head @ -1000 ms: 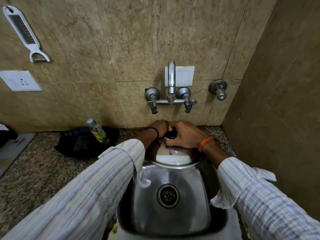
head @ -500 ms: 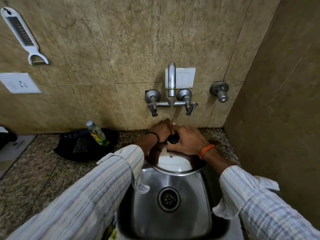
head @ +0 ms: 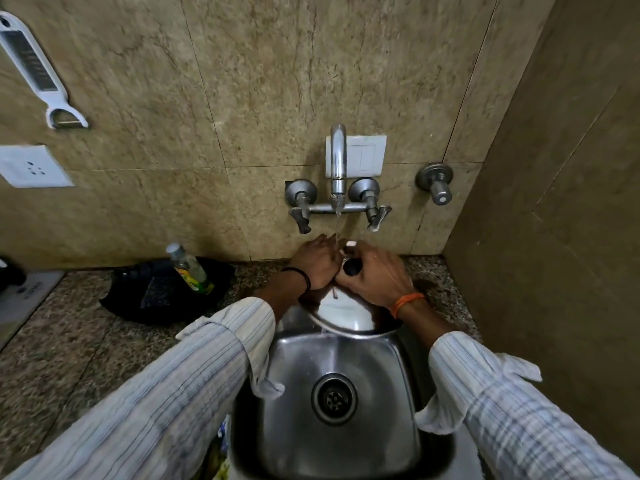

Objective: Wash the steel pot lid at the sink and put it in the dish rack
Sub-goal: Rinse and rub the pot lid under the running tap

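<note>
1. The washing step is in hand: the steel pot lid [head: 349,313] is held tilted over the far end of the sink [head: 339,368], under a thin stream from the tap [head: 337,161].
2. The right hand [head: 375,275] has its grip curled round the lid's black knob [head: 351,266]; the left hand [head: 317,261] lies against the lid beside it, but I cannot tell how its fingers sit.
3. Next, I judge, comes rinsing all over, then carrying it to the dish rack, which is not in view.
4. On the counter [head: 69,341] to the left a bottle [head: 190,268] leans in a black tray [head: 166,292]; a peeler [head: 38,71] hangs on the wall. Nothing blocks the sink.
</note>
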